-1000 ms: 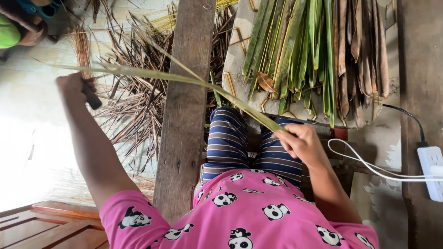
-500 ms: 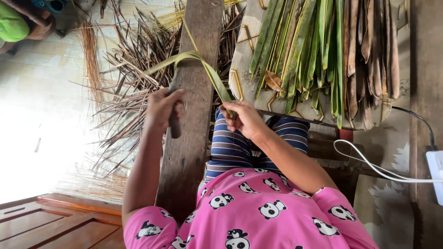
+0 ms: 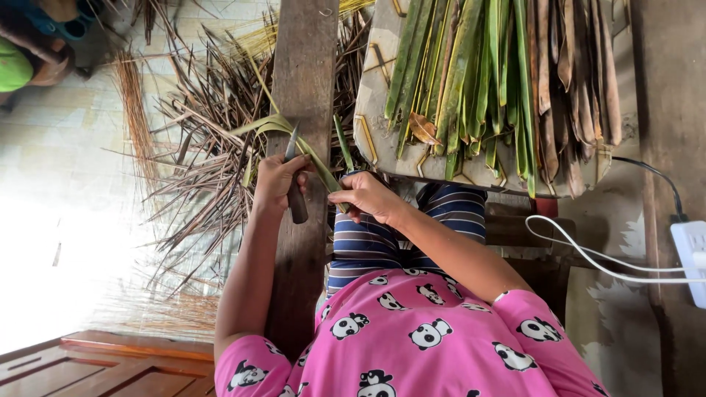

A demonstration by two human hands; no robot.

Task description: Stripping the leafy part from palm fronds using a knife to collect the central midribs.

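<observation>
The green palm leaf strip (image 3: 283, 126) arches over the upright wooden plank (image 3: 305, 88) in front of the person's knees, one end trailing left over the litter, the other running down to the right hand (image 3: 365, 197), which pinches it between thumb and fingers. It looks light, thin and springy — it bends in a smooth loop without creasing — so it should handle like a flexible ribbon, likely tough along its length but easy to split, with a stiffer midrib; the sensible hold is near the cut, taut between the two hands. The left hand (image 3: 278, 182) is closed around the dark handle of a small knife (image 3: 294, 180), blade pointing up against the strip; whether the edge is already in the leaf I cannot tell, as the blade is narrow and partly hidden. To the left, dry brown leaf trimmings (image 3: 202, 154) lie heaped on the pale floor. To the right, a bundle of green and brown leaves (image 3: 500, 81) rests on a patterned board (image 3: 375, 125), and beyond it a white cable (image 3: 588, 257) leads to a power strip (image 3: 690, 261).
</observation>
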